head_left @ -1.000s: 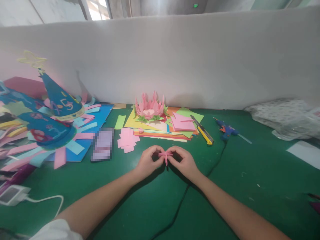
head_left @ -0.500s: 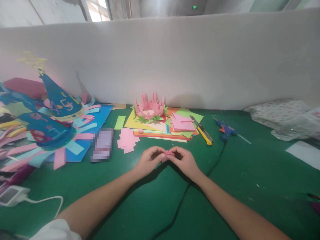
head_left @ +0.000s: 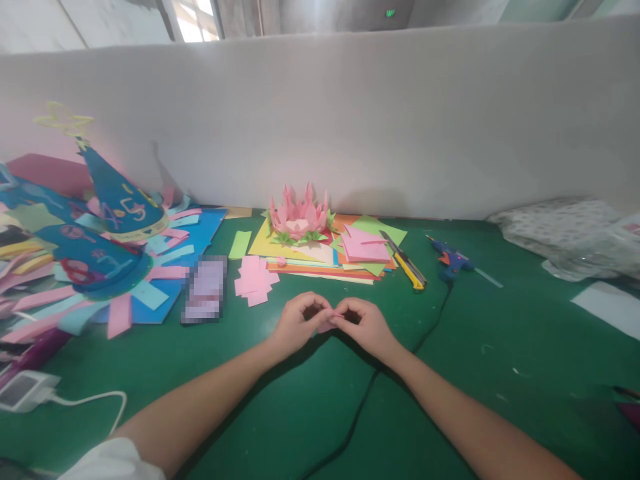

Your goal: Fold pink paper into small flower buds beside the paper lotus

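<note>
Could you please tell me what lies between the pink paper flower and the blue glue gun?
The head view shows pink sheets on coloured paper, then a yellow utility knife.

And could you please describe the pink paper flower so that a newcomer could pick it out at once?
On the green table, in front of the pale wall, lies a pile of coloured paper. The paper flower sits on top. Unlike the flat sheets beside it, it rises in pointed pink petals above green leaves.
</note>
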A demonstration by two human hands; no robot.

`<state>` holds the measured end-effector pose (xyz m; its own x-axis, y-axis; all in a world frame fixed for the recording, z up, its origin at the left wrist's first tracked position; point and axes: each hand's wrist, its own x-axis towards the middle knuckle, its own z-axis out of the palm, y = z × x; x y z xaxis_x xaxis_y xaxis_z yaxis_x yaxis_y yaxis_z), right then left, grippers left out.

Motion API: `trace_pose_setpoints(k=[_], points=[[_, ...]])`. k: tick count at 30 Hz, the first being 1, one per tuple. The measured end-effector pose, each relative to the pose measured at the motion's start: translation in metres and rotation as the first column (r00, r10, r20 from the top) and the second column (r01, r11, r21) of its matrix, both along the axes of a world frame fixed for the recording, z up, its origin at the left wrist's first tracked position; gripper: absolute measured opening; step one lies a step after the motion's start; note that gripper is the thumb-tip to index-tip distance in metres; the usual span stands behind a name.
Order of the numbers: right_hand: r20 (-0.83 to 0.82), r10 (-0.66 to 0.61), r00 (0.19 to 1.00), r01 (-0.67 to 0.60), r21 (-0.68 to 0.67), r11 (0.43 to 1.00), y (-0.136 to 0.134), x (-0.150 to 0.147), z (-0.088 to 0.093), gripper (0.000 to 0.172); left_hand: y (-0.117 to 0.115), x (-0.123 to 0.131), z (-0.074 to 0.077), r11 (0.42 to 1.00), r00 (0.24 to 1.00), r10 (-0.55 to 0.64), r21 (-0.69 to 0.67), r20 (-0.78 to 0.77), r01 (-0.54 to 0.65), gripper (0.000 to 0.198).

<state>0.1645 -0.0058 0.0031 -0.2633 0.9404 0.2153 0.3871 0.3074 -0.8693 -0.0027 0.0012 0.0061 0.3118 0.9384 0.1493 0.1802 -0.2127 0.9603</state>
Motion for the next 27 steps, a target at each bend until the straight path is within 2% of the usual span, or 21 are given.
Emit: trace_pose_setpoints(k=[3, 8, 11, 20, 24, 27], points=[[0.024, -0.004, 1.0, 0.004, 0.019, 1.0, -0.0002, 0.0, 0.0009, 0.016, 0.0007, 0.0005, -0.0003, 1.0, 0.998, 0.02, -0.024, 0.061, -0.018, 0.02], [0.061, 0.006, 0.998, -0.007, 0.022, 1.0, -0.0019, -0.0008, 0.0022, 0.018, 0.0006, 0.0027, 0.0026, 0.985, 0.967, 0.016, -0.169, 0.254, 0.028, 0.022], [0.072, 0.002, 0.997, -0.002, 0.009, 1.0, -0.0028, -0.0018, 0.0029, 0.021, -0.0009, 0.0029, 0.0047, 0.973, 0.949, 0.041, -0.23, 0.311, 0.033, 0.023], [-0.102, -0.114, 0.988, 0.103, -0.104, 0.989, 0.0002, 0.0014, 0.0008, 0.028, -0.003, 0.0062, 0.0037, 0.962, 0.956, 0.026, -0.266, 0.291, 0.055, 0.025], [-0.132, -0.085, 0.987, 0.073, -0.095, 0.993, 0.0008, 0.0017, 0.0024, 0.029, -0.0004, 0.0055, 0.0, 0.96, 0.959, 0.084, -0.281, 0.27, -0.005, 0.024], [-0.125, -0.043, 0.991, 0.033, -0.077, 0.996, 0.0001, 0.0012, 0.0032, 0.03, 0.0029, 0.0041, -0.0011, 0.963, 0.937, 0.134, -0.267, 0.322, -0.045, 0.027]])
